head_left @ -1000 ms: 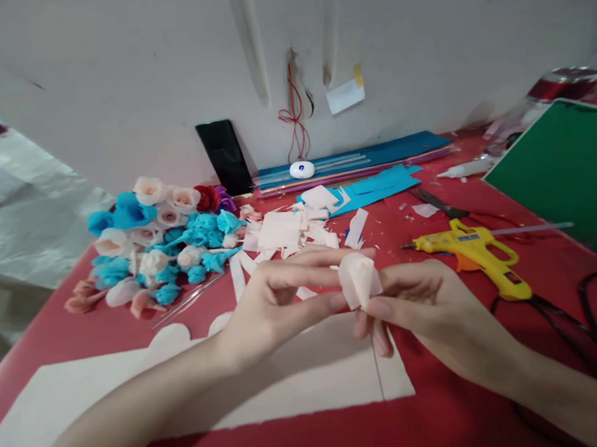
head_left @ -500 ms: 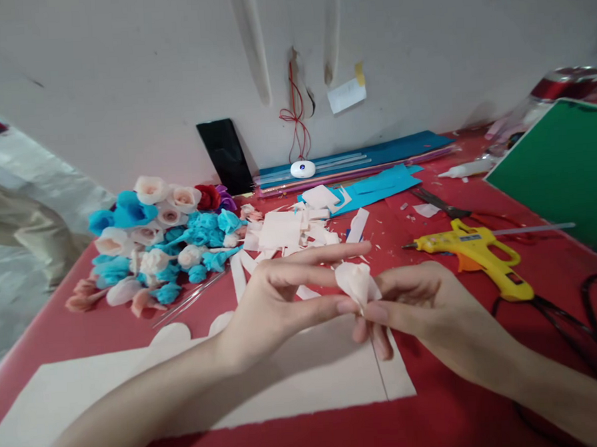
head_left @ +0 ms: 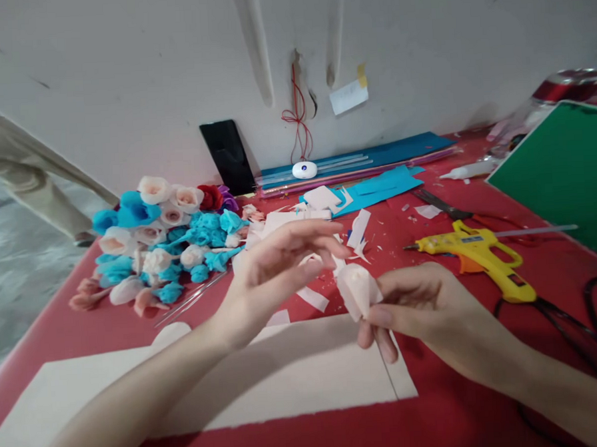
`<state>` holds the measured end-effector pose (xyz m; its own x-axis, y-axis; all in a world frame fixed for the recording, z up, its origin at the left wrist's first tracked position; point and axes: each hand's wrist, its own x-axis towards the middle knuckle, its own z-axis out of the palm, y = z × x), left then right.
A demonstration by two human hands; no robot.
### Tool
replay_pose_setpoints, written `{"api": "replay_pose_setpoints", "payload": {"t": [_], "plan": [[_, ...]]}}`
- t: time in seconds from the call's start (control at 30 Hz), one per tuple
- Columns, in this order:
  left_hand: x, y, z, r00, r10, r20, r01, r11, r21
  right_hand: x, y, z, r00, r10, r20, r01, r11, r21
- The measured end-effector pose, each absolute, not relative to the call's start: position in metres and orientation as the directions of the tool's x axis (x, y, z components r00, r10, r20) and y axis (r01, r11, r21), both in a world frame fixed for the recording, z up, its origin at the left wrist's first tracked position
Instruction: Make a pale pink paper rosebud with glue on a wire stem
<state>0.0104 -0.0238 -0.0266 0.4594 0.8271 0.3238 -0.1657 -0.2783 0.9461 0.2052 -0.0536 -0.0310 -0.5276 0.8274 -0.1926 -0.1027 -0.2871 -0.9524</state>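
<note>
Between the thumb and fingers of my right hand (head_left: 413, 304) is a small pale paper flower (head_left: 358, 288), pinched at its base. My left hand (head_left: 276, 278) hovers just left of the flower, apart from it, with its fingers loosely spread and nothing visible in them. Below both hands lies a long cream paper sheet (head_left: 286, 377) on the red table. Pale paper scraps (head_left: 313, 299) are scattered beyond the sheet, some hidden behind my left hand.
Finished paper flowers (head_left: 154, 238) are piled at left. A yellow glue gun (head_left: 472, 248) and scissors (head_left: 448, 205) lie at right, near a green board (head_left: 560, 170) and black cable (head_left: 594, 321). A phone (head_left: 227, 157) leans on the wall. A person's leg (head_left: 41, 187) shows at far left.
My left hand has let go of the paper flower and drawn back up and left, its fingers opening. My right hand still holds the flower. The person at far left has moved.
</note>
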Motion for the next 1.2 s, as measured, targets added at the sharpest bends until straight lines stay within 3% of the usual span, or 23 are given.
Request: {"api": "replay_pose_setpoints", "payload": {"t": [0.1,0.27,0.5,0.63,0.73,0.87,1.2], "plan": [[0.006,-0.021,-0.024,0.64,0.719,0.272,-0.033,-0.328,0.944,0.206,-0.052,-0.03,-0.577,0.787,-0.219,-0.083,-0.324,-0.943],[0.003,-0.022,-0.019,0.703,0.635,0.319,0.06,-0.5,0.864,0.205,-0.05,-0.026,-0.646,0.696,-0.314,0.04,-0.38,-0.924],[0.008,-0.024,-0.005,0.795,0.379,0.474,0.086,-0.843,0.53,0.205,-0.047,-0.017,-0.647,0.659,-0.384,0.131,-0.4,-0.907],[0.007,-0.028,-0.001,0.828,0.311,0.467,0.165,-0.93,0.327,0.21,-0.048,-0.014,-0.625,0.714,-0.316,0.291,-0.162,-0.943],[0.004,-0.031,-0.003,0.83,0.292,0.476,0.211,-0.953,0.217,0.215,-0.054,-0.015,-0.615,0.772,-0.161,0.357,0.09,-0.93],[0.003,-0.034,-0.006,0.804,0.25,0.54,0.22,-0.968,0.122,0.219,-0.06,-0.019,-0.599,0.8,0.037,0.353,0.305,-0.885],[0.007,-0.041,-0.002,0.776,0.228,0.588,0.265,-0.964,0.024,0.227,-0.059,-0.011,-0.711,0.704,-0.007,0.388,0.383,-0.838]]}}
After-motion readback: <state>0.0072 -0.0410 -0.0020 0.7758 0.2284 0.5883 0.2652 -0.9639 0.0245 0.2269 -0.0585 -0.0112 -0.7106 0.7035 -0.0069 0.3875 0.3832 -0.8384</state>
